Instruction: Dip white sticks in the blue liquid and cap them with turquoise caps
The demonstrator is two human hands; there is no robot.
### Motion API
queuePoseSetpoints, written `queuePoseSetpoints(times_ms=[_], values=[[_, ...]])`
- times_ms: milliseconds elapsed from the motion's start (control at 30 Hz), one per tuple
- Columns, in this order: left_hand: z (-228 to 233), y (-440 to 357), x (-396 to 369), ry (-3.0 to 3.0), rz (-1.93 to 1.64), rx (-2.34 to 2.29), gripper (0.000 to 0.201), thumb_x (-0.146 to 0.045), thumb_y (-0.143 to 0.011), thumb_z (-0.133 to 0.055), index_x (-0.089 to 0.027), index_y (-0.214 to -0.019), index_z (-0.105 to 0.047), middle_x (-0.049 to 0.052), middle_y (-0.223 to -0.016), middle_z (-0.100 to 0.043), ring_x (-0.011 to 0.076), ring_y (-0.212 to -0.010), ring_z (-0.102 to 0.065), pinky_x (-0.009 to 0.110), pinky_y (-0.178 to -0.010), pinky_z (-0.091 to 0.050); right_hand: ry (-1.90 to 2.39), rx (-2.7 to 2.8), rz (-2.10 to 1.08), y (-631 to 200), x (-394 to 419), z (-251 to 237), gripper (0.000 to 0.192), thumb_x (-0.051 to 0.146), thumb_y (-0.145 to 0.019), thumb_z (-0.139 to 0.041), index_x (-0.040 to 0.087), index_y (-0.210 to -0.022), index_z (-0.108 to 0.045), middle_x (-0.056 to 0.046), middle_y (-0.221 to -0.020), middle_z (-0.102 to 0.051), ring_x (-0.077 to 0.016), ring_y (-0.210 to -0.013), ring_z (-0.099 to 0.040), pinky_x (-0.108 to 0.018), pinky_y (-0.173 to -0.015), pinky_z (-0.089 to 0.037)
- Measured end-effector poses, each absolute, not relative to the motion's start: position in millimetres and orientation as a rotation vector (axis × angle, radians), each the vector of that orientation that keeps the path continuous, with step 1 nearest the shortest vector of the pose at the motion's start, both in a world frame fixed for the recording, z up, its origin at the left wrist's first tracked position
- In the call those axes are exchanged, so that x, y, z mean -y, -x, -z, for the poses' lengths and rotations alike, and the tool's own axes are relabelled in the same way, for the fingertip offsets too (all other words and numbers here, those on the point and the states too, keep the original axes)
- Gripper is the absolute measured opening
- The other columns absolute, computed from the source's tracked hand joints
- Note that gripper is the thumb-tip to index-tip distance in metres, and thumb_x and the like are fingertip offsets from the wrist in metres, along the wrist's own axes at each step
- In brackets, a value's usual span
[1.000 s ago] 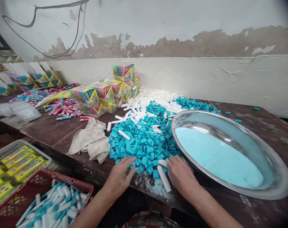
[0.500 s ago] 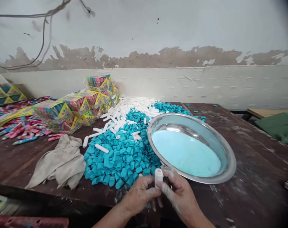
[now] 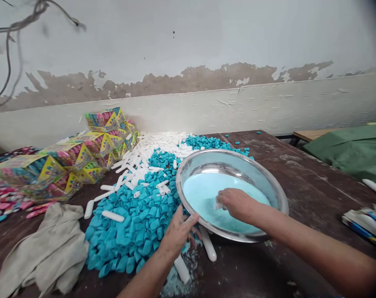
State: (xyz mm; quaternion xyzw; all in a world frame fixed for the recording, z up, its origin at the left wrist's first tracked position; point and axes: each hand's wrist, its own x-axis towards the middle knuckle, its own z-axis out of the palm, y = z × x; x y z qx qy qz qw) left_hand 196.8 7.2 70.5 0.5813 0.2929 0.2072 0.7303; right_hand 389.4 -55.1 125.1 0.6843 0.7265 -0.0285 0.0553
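Observation:
A wide metal basin (image 3: 279, 188) holds pale blue powder (image 3: 203, 192). Over the powder is my right hand (image 3: 237, 203), its fingers pinched together. Something whitish shows at the fingertips, too small to make out. My left hand (image 3: 180, 231) is beside the near left rim of the basin, thumb and fingers apart; whether it presses the rim I cannot tell. Near it, a white tube (image 3: 209, 245) lies partly under the basin, and another white tube (image 3: 182, 269) rests on the table. Blue caps (image 3: 135, 231) are heaped to the left of this hand.
White tubes (image 3: 156, 142) are piled behind the caps. A beige cloth (image 3: 48, 248) lies at the left, with packaged boxes (image 3: 79, 153) stacked behind it. Colourful packets (image 3: 366, 223) are at the right edge of the table (image 3: 318, 198), and a green cover (image 3: 352, 153) lies beyond.
Both hands held a small white tube before the basin. Now my right hand has moved into the basin and my left to its rim. The view has turned right.

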Motion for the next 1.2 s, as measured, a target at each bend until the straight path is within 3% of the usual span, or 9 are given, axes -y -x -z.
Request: queuePoseSetpoints(times_ms=[167,267,400,600,633,767,833,1000,1200], values=[[-71,-196,-8,-1.285,-0.456,-0.633,0.067,-0.043,-0.075,-0.056,-0.02,-0.127,-0.022,0.008,-0.091,-0.06,0.015,-0.049,-0.061,0.018,-0.031,-0.04,-1.968,-2.092,0.21,-381,19,-106,0.018,-0.001,-0.068,-0.051,0.008,-0.067,-0.067,-0.016,-0.069,-0.066,-0.0279,-0.071,-0.062,-0.033,-0.062,-0.042],[-70,-195,-8,-1.292,-0.458,-0.626,0.066,-0.042,-0.076,-0.055,-0.02,-0.128,-0.022,0.007,-0.09,-0.06,0.0149,-0.049,-0.061,0.017,-0.031,-0.041,-1.966,-2.146,0.297,-375,12,-95,0.022,-0.003,-0.065,-0.049,0.011,-0.065,-0.067,-0.013,-0.07,-0.067,-0.025,-0.071,-0.062,-0.032,-0.064,-0.043],[-68,-195,-8,-1.292,-0.473,-0.604,0.064,-0.04,-0.078,-0.054,-0.02,-0.129,-0.021,0.007,-0.087,-0.061,0.015,-0.05,-0.062,0.017,-0.032,-0.042,-1.967,-2.267,0.495,-380,9,-92,0.025,0.005,-0.065,-0.048,0.016,-0.077,-0.067,-0.003,-0.075,-0.068,-0.0166,-0.069,-0.06,-0.022,-0.06,-0.044],[-67,-194,-9,-1.261,-0.471,-0.593,0.065,-0.038,-0.079,-0.053,-0.021,-0.131,-0.018,0.008,-0.089,-0.06,0.0146,-0.049,-0.062,0.016,-0.032,-0.042,-2.123,-2.3,1.265,-408,14,-101,0.032,0.006,-0.061,-0.043,0.015,-0.085,-0.063,0.002,-0.072,-0.064,-0.0124,-0.066,-0.058,-0.018,-0.057,-0.045],[-67,-195,-8,-1.258,-0.472,-0.594,0.065,-0.038,-0.079,-0.053,-0.021,-0.131,-0.018,0.008,-0.089,-0.06,0.0145,-0.049,-0.062,0.016,-0.032,-0.042,-2.101,-2.325,1.214,-412,15,-103,0.031,0.006,-0.061,-0.044,0.016,-0.083,-0.063,0.001,-0.073,-0.064,-0.0128,-0.066,-0.058,-0.019,-0.059,-0.045],[-64,-195,-8,-1.254,-0.472,-0.579,0.065,-0.038,-0.079,-0.053,-0.022,-0.131,-0.018,0.006,-0.087,-0.06,0.0143,-0.049,-0.061,0.016,-0.032,-0.042,-1.953,-2.254,0.519,-408,18,-103,0.022,0.002,-0.063,-0.047,0.014,-0.07,-0.064,-0.007,-0.072,-0.065,-0.0195,-0.068,-0.059,-0.028,-0.064,-0.043],[-62,-195,-7,-1.262,-0.478,-0.578,0.064,-0.038,-0.079,-0.052,-0.022,-0.131,-0.018,0.006,-0.086,-0.059,0.0145,-0.05,-0.061,0.016,-0.032,-0.042,-1.916,-2.181,0.38,-395,17,-97,0.022,0.0,-0.064,-0.048,0.015,-0.064,-0.064,-0.009,-0.068,-0.065,-0.0217,-0.067,-0.059,-0.031,-0.065,-0.042],[-61,-194,-8,-1.283,-0.488,-0.588,0.062,-0.039,-0.079,-0.052,-0.021,-0.13,-0.021,0.004,-0.081,-0.058,0.0147,-0.051,-0.061,0.016,-0.032,-0.042,-1.974,-2.325,0.556,-377,12,-85,0.022,0.003,-0.062,-0.049,0.018,-0.069,-0.064,-0.004,-0.07,-0.065,-0.0176,-0.068,-0.058,-0.025,-0.063,-0.042],[-65,-194,-7,-1.265,-0.477,-0.598,0.065,-0.039,-0.078,-0.052,-0.022,-0.131,-0.018,0.006,-0.085,-0.059,0.0141,-0.05,-0.061,0.016,-0.033,-0.042,-2.047,-2.372,1.201,-410,10,-102,0.022,0.011,-0.063,-0.051,0.016,-0.081,-0.064,0.004,-0.07,-0.061,-0.0119,-0.065,-0.054,-0.019,-0.06,-0.041]])
